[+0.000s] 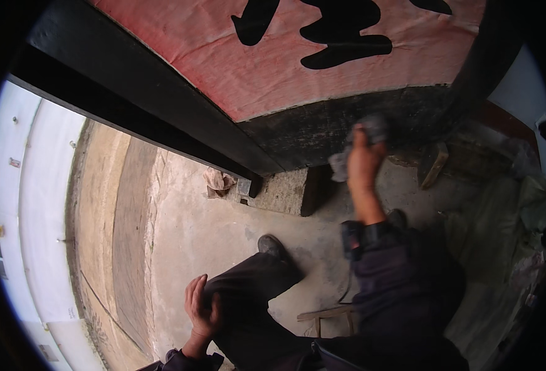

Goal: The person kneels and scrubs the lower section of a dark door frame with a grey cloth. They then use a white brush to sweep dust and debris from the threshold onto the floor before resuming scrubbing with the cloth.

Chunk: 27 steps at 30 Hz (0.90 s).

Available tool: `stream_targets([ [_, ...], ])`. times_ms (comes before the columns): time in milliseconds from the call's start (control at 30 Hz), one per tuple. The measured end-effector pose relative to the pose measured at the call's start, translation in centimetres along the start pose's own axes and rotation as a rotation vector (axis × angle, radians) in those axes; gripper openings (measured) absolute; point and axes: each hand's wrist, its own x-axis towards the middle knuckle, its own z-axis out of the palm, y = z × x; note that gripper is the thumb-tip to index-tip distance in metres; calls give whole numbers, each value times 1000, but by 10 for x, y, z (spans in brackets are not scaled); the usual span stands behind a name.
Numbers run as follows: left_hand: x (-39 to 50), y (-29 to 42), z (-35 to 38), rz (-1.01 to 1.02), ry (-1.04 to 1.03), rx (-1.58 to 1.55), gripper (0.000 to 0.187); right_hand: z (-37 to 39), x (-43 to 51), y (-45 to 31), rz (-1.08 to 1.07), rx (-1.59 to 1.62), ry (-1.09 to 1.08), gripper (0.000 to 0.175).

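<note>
My right hand (pixel 365 162) grips a crumpled grey cloth (pixel 374 127), slightly blurred, against the black bottom rail of a dark door panel (pixel 300 132). A loose end of the cloth hangs beside my thumb. Above the rail, a faded red paper sheet (pixel 235 69) with bold black brushed writing covers the panel. Resting by my bent knee, my left hand (pixel 202 306) is empty, its fingers apart over the dark trouser leg (pixel 249 287).
Below the door frame (pixel 161 102) sits a stone block (pixel 282 192), with a crumpled rag (pixel 219 180) beside it. A small wooden stool (pixel 326 315) stands on the concrete floor (pixel 198 232). Green sacking (pixel 491 222) lies to the right. A wooden piece (pixel 433 165) leans near the wall.
</note>
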Motion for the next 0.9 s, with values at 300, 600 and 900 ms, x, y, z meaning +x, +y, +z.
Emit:
stream_targets([
  [300, 10, 17, 8, 5, -1, 4, 55, 42, -53, 64, 309, -451, -522, 51],
  [600, 5, 4, 1, 0, -10, 3, 55, -140, 110, 71, 435, 298, 251, 31],
  [900, 16, 13, 6, -10, -48, 4, 53, 14, -47, 139, 203, -545, -469, 41],
])
